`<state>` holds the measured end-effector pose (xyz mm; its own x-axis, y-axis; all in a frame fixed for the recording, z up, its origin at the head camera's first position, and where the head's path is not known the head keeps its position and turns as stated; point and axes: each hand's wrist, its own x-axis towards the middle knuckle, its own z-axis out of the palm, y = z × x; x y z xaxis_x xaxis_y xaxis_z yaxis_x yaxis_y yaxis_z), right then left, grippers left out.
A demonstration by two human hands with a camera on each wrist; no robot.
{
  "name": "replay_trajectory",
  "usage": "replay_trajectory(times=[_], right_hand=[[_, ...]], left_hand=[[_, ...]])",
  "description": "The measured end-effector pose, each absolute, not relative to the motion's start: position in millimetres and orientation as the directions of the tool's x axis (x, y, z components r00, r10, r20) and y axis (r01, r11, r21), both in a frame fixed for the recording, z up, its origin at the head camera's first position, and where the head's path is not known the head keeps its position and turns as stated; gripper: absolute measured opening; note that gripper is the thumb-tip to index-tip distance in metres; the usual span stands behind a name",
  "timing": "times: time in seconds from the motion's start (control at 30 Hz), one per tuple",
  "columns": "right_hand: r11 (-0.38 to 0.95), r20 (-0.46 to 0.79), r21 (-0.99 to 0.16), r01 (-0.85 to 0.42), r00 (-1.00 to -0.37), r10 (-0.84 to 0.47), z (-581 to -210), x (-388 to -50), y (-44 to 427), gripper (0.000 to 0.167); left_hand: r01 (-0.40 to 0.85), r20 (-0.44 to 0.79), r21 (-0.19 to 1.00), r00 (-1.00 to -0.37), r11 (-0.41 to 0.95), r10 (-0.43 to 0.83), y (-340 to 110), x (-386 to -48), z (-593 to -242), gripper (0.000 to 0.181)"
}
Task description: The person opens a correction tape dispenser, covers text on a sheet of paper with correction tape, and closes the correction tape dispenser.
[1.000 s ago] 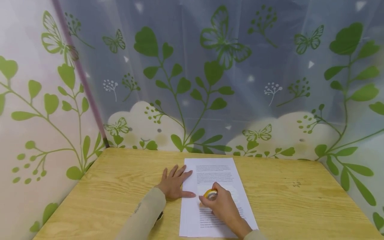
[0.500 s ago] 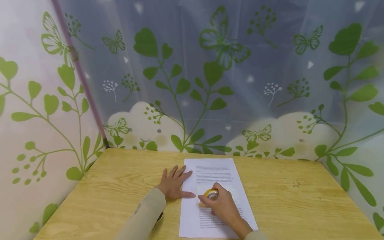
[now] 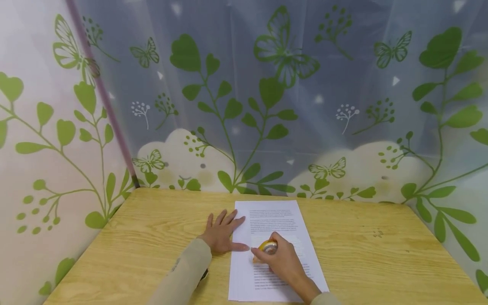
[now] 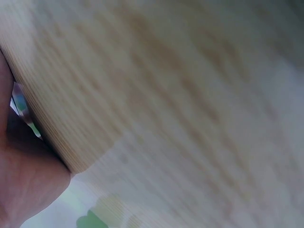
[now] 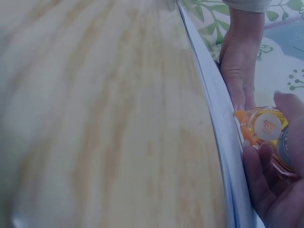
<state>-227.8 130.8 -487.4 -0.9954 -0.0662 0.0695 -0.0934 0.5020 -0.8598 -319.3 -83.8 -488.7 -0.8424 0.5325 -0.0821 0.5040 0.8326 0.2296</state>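
A stack of printed white paper (image 3: pixel 241 277) lies on the wooden table. My left hand (image 3: pixel 222 237) rests flat across its left edge, fingers spread and thumb on the sheet. Between the thumb and fingers of my right hand (image 3: pixel 285 263) is an orange-yellow correction tape (image 3: pixel 269 246), its tip down against the page. White strips cover a band of the print beside it. The right wrist view shows the clear case of the correction tape (image 5: pixel 267 126), with its orange tip at the paper. In the left wrist view only part of my left hand (image 4: pixel 33 183) shows.
The wooden table (image 3: pixel 373 258) spreads to both sides of the paper. Behind and beside it hangs a curtain (image 3: pixel 244 110) printed with green leaves and butterflies. A dark band shows at my left sleeve (image 3: pixel 183 271).
My right hand has shifted very slightly left with the correction tape. The left hand and the paper stay in place.
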Motion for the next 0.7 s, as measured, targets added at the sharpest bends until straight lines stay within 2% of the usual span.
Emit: replay_trajectory(times=[0.37,0.57,0.7], right_hand=[[0.579,0.142,-0.797,-0.171,-0.985,-0.096,-483.4,-227.3,128.5,0.041],[0.563,0.104,-0.818,-0.12,-0.993,-0.061,-484.6,-224.2,130.9,0.038],[0.554,0.117,-0.821,-0.136,-0.991,-0.071,-486.5,-224.9,132.2,0.039]], left_hand=[[0.494,-0.091,0.209,-0.849,0.844,0.52,-82.4,-321.1,-490.9,0.096],[0.505,-0.098,0.23,-0.838,0.832,0.537,-81.6,-318.1,-486.8,0.095],[0.507,-0.09,0.217,-0.841,0.834,0.534,-82.7,-318.7,-488.0,0.094]])
